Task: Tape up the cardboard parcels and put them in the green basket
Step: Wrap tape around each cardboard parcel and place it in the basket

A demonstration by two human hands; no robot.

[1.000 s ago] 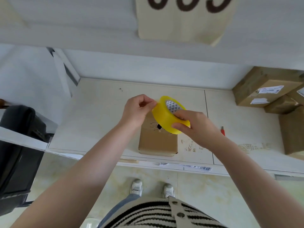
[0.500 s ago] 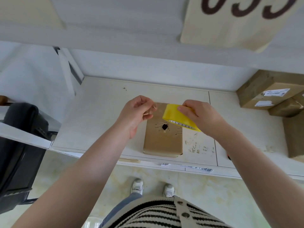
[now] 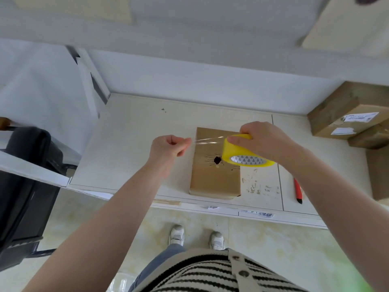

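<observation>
I had my right hand (image 3: 266, 142) gripping the tape roll (image 3: 244, 151) and my left hand (image 3: 170, 146) pinching its free end, the strip (image 3: 207, 140) crossing the parcel (image 3: 214, 175) lying lengthwise below, near the shelf's (image 3: 130, 144) front edge.

White table (image 3: 134, 144), scuffed near the front edge. On it: flat cardboard parcel (image 3: 214, 178) with a hole in its top, red pen (image 3: 297, 191) to the right. Stacked boxes (image 3: 345, 116) at far right.

No text can be read. Two white labels (image 3: 360, 117) on the stacked cardboard boxes (image 3: 345, 111) at right carry print too small to make out, and the card (image 3: 345, 24) at top right shows only a cut-off dark stroke.
</observation>
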